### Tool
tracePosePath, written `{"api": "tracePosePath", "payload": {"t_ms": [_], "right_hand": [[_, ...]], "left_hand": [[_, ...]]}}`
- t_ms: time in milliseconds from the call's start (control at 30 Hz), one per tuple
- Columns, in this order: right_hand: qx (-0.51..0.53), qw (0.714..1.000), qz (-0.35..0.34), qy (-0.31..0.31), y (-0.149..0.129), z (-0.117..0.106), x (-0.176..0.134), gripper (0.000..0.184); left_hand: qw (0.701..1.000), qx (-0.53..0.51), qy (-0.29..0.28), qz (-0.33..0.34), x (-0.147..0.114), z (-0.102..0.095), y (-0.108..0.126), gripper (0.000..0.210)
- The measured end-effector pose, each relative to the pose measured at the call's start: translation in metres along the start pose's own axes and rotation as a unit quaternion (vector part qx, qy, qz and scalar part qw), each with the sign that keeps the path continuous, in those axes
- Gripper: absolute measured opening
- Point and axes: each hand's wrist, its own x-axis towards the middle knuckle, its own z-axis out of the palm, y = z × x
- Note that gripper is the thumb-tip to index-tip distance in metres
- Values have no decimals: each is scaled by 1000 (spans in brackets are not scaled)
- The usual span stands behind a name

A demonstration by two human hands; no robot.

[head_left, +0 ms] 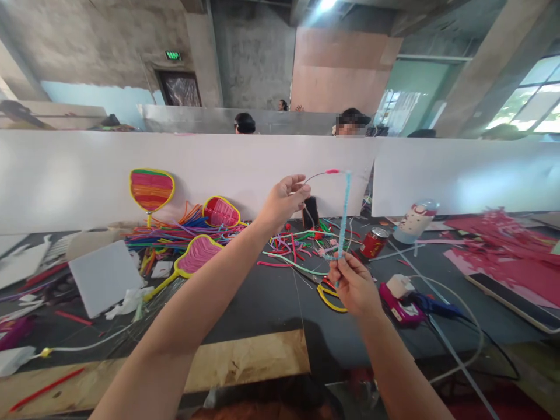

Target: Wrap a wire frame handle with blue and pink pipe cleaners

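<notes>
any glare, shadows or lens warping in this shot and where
Head view: ceiling lamp and window at right overexposed; pale glare on the white partition at left; head view, lower middle: soft shadow on the dark tabletop; head view, right: pillar leaning, probably wide-angle distortion; light-blue pipe cleaner in the right hand reads clearly.

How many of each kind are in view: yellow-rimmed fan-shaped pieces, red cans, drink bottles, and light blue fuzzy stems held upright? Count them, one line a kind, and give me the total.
Yellow-rimmed fan-shaped pieces: 3
Red can: 1
Drink bottle: 1
Light blue fuzzy stem, upright in the right hand: 1
Total: 6
</notes>
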Motion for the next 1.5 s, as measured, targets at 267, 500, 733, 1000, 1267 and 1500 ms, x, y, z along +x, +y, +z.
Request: {"api": "tracePosePath", "payload": {"t_ms": [267, 500, 733, 1000, 1267, 1500], "right_hand": [[14, 992, -126, 27, -69, -12, 52, 20], [63, 973, -204, 88, -123, -19, 109, 14], [78, 972, -200, 100, -121, -14, 134, 18], [85, 989, -122, 24, -66, 12, 108, 10], [26, 992, 84, -92, 45, 42, 52, 19], [-38, 994, 50, -94, 69, 52, 45, 21]], "left_hand": [[983, 172, -54, -30, -48, -19, -52, 36], [952, 287, -30, -106, -128, -63, -130, 26], [968, 218, 34, -118, -137, -84, -154, 27], [998, 38, -9, -52, -87, -49, -127, 57], [992, -118, 1, -38, -65, -37, -111, 46], [995, -42, 86, -37, -73, -46, -122, 24]]}}
